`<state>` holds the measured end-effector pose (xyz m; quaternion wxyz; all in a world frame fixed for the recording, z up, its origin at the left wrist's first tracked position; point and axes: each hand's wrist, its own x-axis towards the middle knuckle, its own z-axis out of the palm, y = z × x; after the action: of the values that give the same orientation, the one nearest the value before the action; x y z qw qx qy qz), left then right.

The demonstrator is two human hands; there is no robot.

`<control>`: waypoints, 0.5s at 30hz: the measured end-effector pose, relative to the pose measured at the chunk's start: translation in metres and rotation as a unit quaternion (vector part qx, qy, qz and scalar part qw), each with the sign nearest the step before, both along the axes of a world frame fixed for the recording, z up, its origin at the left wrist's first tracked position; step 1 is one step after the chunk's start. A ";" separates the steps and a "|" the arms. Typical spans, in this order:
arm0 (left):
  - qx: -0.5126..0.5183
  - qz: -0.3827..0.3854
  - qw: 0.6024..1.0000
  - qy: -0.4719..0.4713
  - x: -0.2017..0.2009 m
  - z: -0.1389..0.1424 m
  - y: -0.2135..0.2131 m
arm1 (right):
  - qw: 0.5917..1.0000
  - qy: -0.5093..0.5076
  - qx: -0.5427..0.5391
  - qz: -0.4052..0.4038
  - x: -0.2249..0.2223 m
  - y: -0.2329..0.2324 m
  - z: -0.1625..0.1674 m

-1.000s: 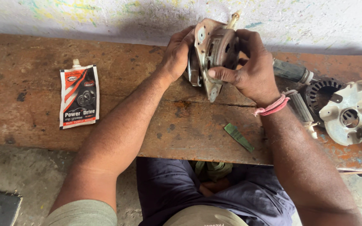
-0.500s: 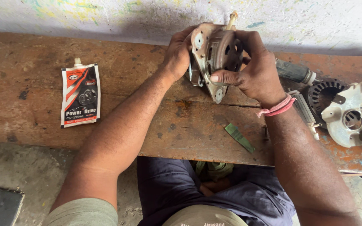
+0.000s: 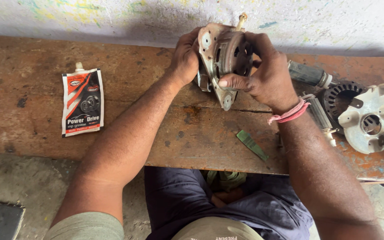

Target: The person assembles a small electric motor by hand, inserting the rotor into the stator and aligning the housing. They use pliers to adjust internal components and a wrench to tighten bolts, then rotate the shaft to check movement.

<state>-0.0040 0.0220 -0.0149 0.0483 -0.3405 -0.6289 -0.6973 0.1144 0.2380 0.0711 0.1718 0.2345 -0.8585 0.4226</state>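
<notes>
From the head camera, both hands hold a small electric motor upright above the wooden bench, near the wall. The left hand cups its back; the right hand wraps the front, thumb pressed on the flat end plate. It looks heavy, rigid and greasy, so the plate rim seems the surest place to grip it. A grease pouch lies well to the left.

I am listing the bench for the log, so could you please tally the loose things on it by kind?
Motor housing held in both hands: 1
Other metal motor parts: 4 (end plate, stator ring, cylinder, ribbed part)
Grease pouch: 1
Green strip: 1
Total: 7
</notes>
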 end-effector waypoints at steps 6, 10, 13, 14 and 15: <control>-0.035 0.033 0.999 0.010 0.001 0.001 0.000 | 0.999 -0.021 -0.022 0.033 0.001 -0.002 -0.005; -0.032 0.041 0.998 0.037 0.003 0.002 0.001 | 0.998 -0.035 -0.039 0.042 0.000 -0.007 -0.009; -0.062 0.049 0.996 0.027 0.005 0.005 -0.002 | 0.995 -0.065 -0.062 0.040 -0.004 -0.003 -0.009; -0.078 0.051 0.995 0.019 0.006 0.006 -0.003 | 0.992 -0.079 -0.079 0.054 -0.006 -0.001 -0.009; -0.078 0.047 0.996 0.010 0.008 0.008 -0.004 | 0.988 -0.094 -0.096 0.070 -0.008 0.002 -0.008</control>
<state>0.0036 0.0181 -0.0071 0.0605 -0.3203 -0.6964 -0.6394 0.1062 0.2396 0.0633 0.0816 0.2357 -0.8075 0.5346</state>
